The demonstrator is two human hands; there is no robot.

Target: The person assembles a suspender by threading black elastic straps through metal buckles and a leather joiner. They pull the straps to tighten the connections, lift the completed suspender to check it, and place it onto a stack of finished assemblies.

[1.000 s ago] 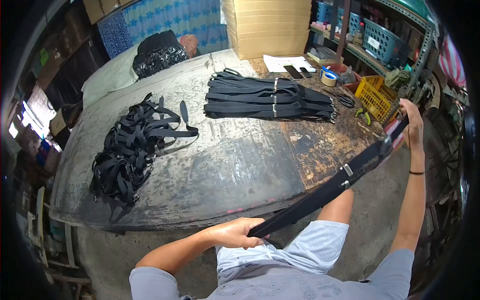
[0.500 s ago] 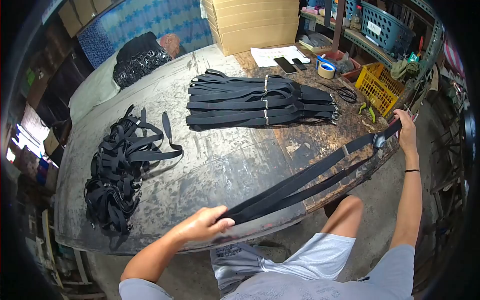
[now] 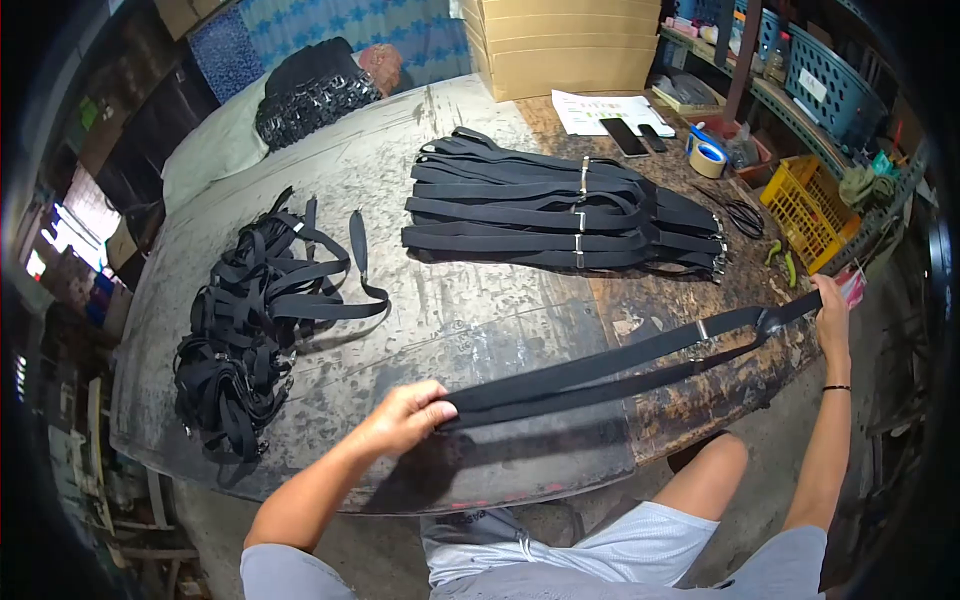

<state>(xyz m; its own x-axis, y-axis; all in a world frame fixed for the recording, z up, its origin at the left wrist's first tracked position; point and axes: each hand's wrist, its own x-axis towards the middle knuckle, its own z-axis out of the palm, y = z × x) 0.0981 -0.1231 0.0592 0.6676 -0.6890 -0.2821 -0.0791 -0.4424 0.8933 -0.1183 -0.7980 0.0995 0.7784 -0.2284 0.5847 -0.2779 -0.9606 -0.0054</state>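
A pair of black elastic suspenders [image 3: 590,372] is stretched between my two hands over the front of the table. My left hand [image 3: 408,412] pinches the folded straps at one end. At the far right, my right hand [image 3: 832,312] is closed around the other end, past the joining patch. Metal adjusters show on both straps. Behind them lies a neat stack of black suspenders [image 3: 520,215] with silver clips at its right end. On the left is a tangled heap of black straps [image 3: 250,320], with one strap looping out toward the middle.
A bundle of black straps [image 3: 315,100] rests on a pale sack at the back left. Cardboard boxes [image 3: 570,45], papers [image 3: 600,110], phones [image 3: 625,138], tape rolls [image 3: 707,155], scissors [image 3: 738,212] and green chillies [image 3: 790,268] sit toward the right. A yellow crate [image 3: 808,210] stands beside the table.
Both hands have raised the stretched suspenders slightly away from my body, over the table. The right hand has shifted right and down in view. The camera view has turned a little left.
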